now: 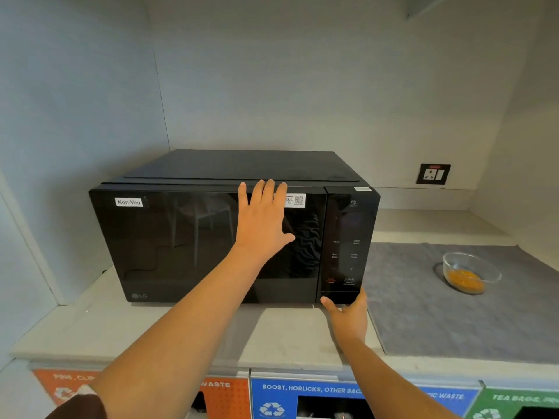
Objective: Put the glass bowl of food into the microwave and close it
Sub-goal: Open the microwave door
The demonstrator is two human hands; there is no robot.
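Observation:
A black microwave (181, 237) with a "Non-Veg" label stands on the counter, its door shut. My left hand (263, 219) lies flat against the upper part of the door, fingers spread. My right hand (348, 313) touches the bottom of the control panel, thumb and fingers around its lower edge. A glass bowl (470, 272) with orange-yellow food sits on a grey mat to the right of the microwave, apart from both hands.
The grey mat (438, 313) covers the right part of the pale counter (151, 328). A wall socket (433, 174) is behind it. Below the counter's front edge are labelled waste bins (305, 397). Walls enclose the niche on the left and right.

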